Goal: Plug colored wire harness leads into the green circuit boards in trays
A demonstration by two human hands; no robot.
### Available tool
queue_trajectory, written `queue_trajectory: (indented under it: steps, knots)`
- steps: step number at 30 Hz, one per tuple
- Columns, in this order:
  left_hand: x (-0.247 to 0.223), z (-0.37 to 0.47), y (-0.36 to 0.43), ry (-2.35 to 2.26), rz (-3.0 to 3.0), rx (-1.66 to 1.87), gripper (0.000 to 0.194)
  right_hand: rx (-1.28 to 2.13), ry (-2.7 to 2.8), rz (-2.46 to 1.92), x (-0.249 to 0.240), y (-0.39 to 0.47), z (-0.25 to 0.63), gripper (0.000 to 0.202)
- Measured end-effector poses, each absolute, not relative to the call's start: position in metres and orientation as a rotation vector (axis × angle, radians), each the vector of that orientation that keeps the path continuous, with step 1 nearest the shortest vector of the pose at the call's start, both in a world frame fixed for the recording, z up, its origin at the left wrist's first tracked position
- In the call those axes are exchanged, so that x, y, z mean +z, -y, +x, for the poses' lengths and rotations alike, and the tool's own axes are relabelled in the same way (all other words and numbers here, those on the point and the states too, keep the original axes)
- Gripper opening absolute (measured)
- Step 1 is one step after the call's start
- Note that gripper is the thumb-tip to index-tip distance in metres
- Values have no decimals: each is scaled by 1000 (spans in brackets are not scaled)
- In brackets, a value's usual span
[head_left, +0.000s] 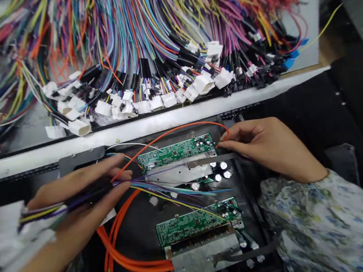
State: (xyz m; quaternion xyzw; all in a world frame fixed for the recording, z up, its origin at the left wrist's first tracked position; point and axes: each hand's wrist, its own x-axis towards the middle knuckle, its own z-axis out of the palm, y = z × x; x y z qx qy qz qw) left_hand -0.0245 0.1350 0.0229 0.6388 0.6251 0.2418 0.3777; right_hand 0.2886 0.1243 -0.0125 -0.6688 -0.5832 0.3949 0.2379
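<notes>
My left hand is closed around a wire harness whose loose coloured ends fan out to the right over the boards. An orange wire arches from that bundle to my right hand, where thumb and forefinger pinch it near its end. That end is close to the right edge of the upper green circuit board, which carries a silver metal plate. Below it lies a second circuit board with a larger silver plate. Thick orange cables run into its left side.
Many coloured wire harnesses with white connectors cover the shelf behind, its white front edge running across. Dark straps reach over the metal plates from the right. A yellow wire sticks out at the shelf's right end.
</notes>
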Motion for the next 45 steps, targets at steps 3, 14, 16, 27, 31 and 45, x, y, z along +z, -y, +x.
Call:
queue_trajectory:
  steps: [3,14,16,27,31,45]
  knots:
    - [17,-28,-132,-1425,1525,588,29,1030,1592,-1837,-16,-124,289,34]
    - [15,-28,-138,-1635,1877,532,19,1014,1602,-1864,-20,-123,291,34]
    - [13,-29,-138,-1597,1838,568,17,999,1676,-1835,-14,-121,294,35]
    - [-2,-36,-141,-1450,1800,798,42,901,2467,-1321,22,-143,188,8]
    - [-2,-39,-139,-1477,2041,764,44,1160,2384,-1155,16,-165,187,5]
    - [-6,-40,-144,-1359,1937,800,61,882,2276,-1434,-17,-172,161,8]
